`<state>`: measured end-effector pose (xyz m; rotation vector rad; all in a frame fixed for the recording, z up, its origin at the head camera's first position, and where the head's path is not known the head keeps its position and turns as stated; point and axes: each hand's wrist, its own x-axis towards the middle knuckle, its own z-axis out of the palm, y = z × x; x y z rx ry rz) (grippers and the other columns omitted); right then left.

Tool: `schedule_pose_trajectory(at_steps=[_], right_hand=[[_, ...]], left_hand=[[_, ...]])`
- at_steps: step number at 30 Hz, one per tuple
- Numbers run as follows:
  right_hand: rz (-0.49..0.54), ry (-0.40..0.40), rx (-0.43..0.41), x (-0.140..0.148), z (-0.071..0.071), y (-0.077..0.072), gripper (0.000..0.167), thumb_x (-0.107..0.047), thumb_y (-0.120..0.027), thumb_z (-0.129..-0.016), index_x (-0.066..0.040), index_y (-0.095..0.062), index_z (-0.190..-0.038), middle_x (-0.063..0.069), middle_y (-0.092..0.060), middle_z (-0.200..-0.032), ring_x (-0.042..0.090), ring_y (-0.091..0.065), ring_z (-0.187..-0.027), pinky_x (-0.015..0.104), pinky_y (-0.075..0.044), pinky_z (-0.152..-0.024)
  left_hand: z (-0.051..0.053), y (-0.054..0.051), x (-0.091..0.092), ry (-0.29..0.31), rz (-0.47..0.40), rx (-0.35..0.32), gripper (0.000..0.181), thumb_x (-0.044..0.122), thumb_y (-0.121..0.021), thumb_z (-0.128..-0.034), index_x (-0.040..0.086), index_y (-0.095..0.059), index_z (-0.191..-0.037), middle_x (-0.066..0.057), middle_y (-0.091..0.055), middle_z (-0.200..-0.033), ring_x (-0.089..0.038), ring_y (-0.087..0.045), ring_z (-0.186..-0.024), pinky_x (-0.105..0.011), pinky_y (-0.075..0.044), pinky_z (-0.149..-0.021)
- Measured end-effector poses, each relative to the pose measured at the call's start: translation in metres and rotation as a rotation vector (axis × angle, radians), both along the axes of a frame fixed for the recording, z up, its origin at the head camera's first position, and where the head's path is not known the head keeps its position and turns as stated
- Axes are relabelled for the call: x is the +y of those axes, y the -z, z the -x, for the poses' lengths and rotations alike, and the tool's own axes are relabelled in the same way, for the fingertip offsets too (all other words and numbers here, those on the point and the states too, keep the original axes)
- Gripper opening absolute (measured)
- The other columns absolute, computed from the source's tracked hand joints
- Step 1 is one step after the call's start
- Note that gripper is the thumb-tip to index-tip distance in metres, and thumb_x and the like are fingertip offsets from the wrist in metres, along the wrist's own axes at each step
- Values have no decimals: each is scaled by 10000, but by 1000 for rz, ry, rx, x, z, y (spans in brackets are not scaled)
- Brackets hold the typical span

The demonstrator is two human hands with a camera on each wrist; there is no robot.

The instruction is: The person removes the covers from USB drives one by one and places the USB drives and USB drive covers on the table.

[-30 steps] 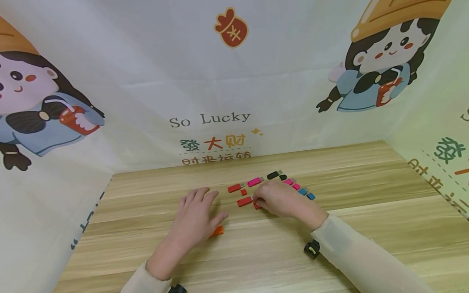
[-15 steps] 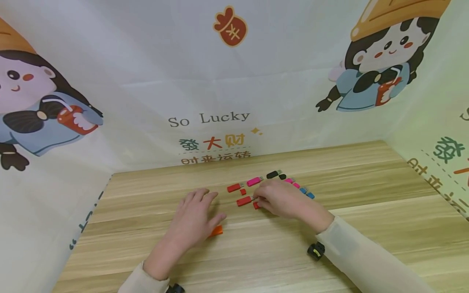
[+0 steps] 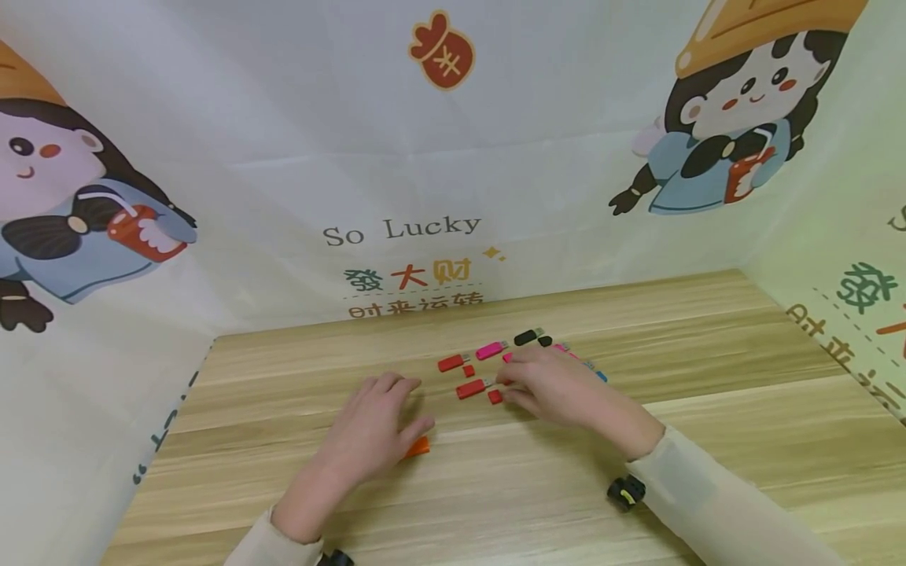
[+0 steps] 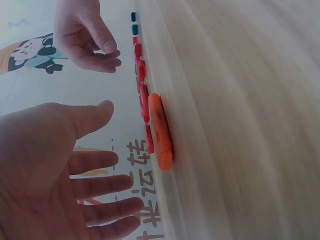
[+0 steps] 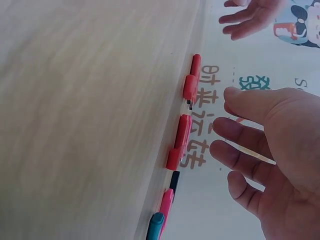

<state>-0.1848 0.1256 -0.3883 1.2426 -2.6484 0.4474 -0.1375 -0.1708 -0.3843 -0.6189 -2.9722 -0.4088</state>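
Note:
My right hand [image 3: 562, 389] hovers just right of a red USB flash drive [image 3: 470, 389] and its loose red cap [image 3: 495, 397]. In the right wrist view its fingers [image 5: 240, 155] are loosely bent, holding nothing. A second red flash drive [image 3: 450, 362] lies farther back, its cap [image 3: 469, 370] beside it. Spread and relaxed, my left hand [image 3: 361, 436] is over the table, partly covering an orange flash drive-like stick [image 3: 419, 447]. The left wrist view shows that orange stick lying whole on the wood, apart from the fingers.
Behind the red drives lie a pink flash drive [image 3: 490, 350] and a black one [image 3: 526, 337] with its black cap [image 3: 545, 341]. More pink and blue pieces are partly hidden by my right hand, a blue cap [image 3: 602, 376] among them. Printed cloth walls [image 3: 283, 236] border the wooden table [image 3: 283, 369].
My right hand has let go of the near red cap and drawn slightly right, its fingers loosening. That cap stays beside its drive. The left hand has barely moved.

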Motion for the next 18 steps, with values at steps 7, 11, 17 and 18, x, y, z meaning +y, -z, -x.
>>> schedule_pose_trajectory(at_steps=[7, 11, 17, 18], right_hand=[[-18, 28, 30, 5, -6, -2, 162, -199, -801, -974, -119, -786, -1114, 7, -723, -1097, 224, -681, -1021, 440, -577, -874], [-28, 49, 9, 8, -10, -5, 236, -197, -801, -972, -104, -779, -1187, 60, -728, -1228, 312, -670, -1186, 535, -553, -991], [-12, 28, 42, 13, -13, -5, 241, -188, -814, -959, -83, -776, -1172, 46, -722, -1159, 268, -674, -1102, 480, -562, -959], [-6, 25, 45, 15, -14, -5, 240, -188, -816, -957, -81, -776, -1168, 44, -723, -1147, 261, -674, -1088, 477, -561, -955]], left_hand=[[-2, 0, -3, -1, -10, -35, 553, 376, -773, -987, 27, -654, -1398, -146, -652, -1321, -373, -601, -1245, -562, -491, -1067], [-3, 1, -4, -1, -9, -47, 505, 352, -799, -968, 33, -691, -1344, -125, -673, -1274, -344, -640, -1200, -542, -517, -1041], [-5, 2, -7, 5, 2, -48, 414, 319, -822, -947, 33, -748, -1237, -93, -689, -1153, -321, -671, -1104, -510, -551, -987], [-6, 3, -7, 5, 5, -52, 398, 315, -821, -947, 35, -754, -1222, -90, -687, -1145, -318, -672, -1097, -508, -556, -978]])
